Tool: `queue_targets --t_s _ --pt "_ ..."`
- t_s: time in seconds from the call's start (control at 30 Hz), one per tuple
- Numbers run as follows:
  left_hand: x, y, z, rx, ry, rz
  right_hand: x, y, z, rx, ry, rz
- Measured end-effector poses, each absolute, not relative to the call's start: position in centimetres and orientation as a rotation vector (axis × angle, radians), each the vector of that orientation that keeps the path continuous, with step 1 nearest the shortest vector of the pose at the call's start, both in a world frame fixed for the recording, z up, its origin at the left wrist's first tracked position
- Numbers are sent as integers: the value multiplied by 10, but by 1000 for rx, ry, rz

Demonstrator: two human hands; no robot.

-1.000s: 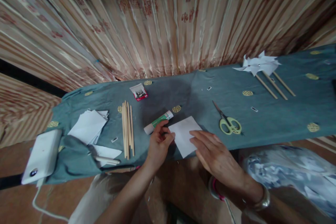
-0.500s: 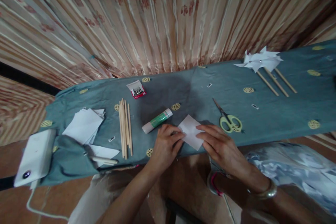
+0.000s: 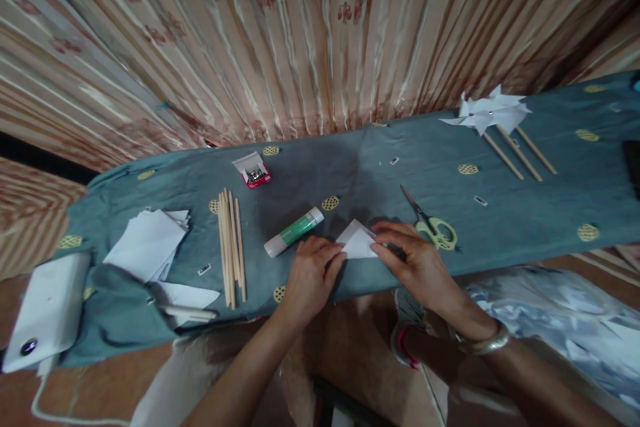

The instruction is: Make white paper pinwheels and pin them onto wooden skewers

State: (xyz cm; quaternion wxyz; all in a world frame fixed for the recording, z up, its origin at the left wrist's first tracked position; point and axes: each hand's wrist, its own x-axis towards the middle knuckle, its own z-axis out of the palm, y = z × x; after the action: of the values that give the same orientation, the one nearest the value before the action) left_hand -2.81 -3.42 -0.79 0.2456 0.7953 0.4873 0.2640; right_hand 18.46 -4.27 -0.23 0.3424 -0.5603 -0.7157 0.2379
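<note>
A small white paper square [image 3: 359, 245] lies near the table's front edge, its lower corner folded up so a triangle shows. My left hand [image 3: 314, 273] pinches its left corner between thumb and fingers. At the right corner, my right hand [image 3: 411, 260] grips the paper with thumb and fingertips. Just beyond my left hand rests a glue stick [image 3: 294, 232] with a green label. Right of the paper, scissors [image 3: 434, 227] with light green handles lie with their blades pointing away.
Wooden sticks [image 3: 231, 250] lie left of the glue stick, below an open red box of metal pins [image 3: 254, 172]. Farther left are stacked white papers [image 3: 149, 243] and a white power bank [image 3: 47, 310]. Paper pinwheels [image 3: 493, 112] on sticks lie at the back right.
The paper was flat in a diamond; its near corner is now folded upward. My right hand's fingers have curled in at the right corner. The view has shifted slightly.
</note>
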Motion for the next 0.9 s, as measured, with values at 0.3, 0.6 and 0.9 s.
queue_targets --t_s 0.3,0.6,0.9 --pt "-25 -33 -3 2305 1362 830 181 -31 -14 -1523 -1829 506" --pt "-14 -60 -9 2625 1129 600 181 -29 -15 -1543 -1830 487" --pt "-15 -61 -11 2610 1144 565 178 -28 -15 -1550 -1843 459"
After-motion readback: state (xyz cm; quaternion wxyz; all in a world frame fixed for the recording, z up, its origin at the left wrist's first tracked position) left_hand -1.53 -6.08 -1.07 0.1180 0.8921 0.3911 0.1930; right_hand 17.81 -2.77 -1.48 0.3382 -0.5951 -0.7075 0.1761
